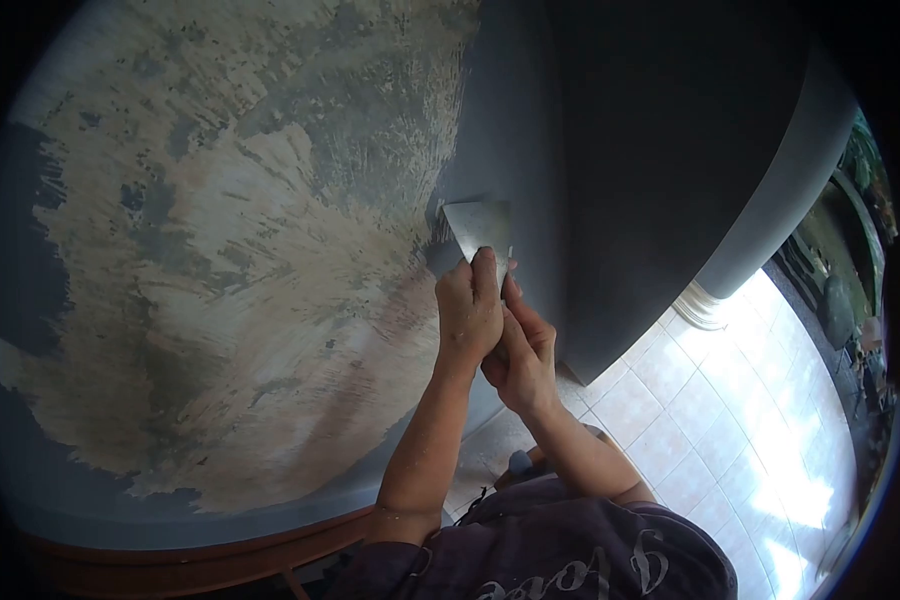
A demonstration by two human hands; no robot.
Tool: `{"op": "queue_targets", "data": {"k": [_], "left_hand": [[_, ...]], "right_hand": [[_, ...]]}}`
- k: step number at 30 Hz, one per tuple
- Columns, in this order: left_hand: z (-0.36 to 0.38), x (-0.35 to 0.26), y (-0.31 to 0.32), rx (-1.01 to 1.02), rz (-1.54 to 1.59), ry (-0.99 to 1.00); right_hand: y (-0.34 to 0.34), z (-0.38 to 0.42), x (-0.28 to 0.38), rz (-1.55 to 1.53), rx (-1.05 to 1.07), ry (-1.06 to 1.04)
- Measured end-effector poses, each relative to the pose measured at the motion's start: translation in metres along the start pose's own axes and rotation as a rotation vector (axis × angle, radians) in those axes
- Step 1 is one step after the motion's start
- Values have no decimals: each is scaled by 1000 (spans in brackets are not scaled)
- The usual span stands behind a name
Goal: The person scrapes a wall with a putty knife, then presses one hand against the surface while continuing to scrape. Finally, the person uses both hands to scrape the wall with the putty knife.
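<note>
A scraper (478, 222) with a wide, flat metal blade is held against the wall by both my hands. My left hand (469, 305) is closed around it near the blade, with the thumb laid along the metal. Just below and to the right, my right hand (525, 360) wraps the handle, which the fingers mostly hide. The blade's far edge meets grey paint beside a large scraped patch (270, 260), where beige and greenish-grey layers show in ragged streaks. Small pale specks dot my left hand and forearm.
A dark wall section (660, 150) juts out on the right, ending in a corner. Beyond it, pale floor tiles (690, 400) catch bright light, with green plants (860, 190) outside. A reddish-brown wooden edge (190, 560) runs along the lower left.
</note>
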State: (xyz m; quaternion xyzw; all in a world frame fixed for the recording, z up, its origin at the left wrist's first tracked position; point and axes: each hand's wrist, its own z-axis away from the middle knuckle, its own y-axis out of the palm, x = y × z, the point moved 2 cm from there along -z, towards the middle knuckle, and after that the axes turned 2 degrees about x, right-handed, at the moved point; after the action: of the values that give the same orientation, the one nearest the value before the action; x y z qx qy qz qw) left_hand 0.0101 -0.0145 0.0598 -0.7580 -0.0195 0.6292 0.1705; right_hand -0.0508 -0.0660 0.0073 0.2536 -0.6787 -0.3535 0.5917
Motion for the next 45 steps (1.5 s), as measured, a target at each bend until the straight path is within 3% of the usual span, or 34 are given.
{"op": "queue_targets", "data": {"k": [12, 33, 45], "left_hand": [[0, -5, 3, -38, -59, 90], [11, 3, -7, 28, 159, -32], [3, 0, -9, 61, 115, -16]], "right_hand": [[-4, 1, -4, -15, 25, -83], [4, 13, -7, 188, -57, -99], [-9, -3, -26, 388, -64, -261]]}}
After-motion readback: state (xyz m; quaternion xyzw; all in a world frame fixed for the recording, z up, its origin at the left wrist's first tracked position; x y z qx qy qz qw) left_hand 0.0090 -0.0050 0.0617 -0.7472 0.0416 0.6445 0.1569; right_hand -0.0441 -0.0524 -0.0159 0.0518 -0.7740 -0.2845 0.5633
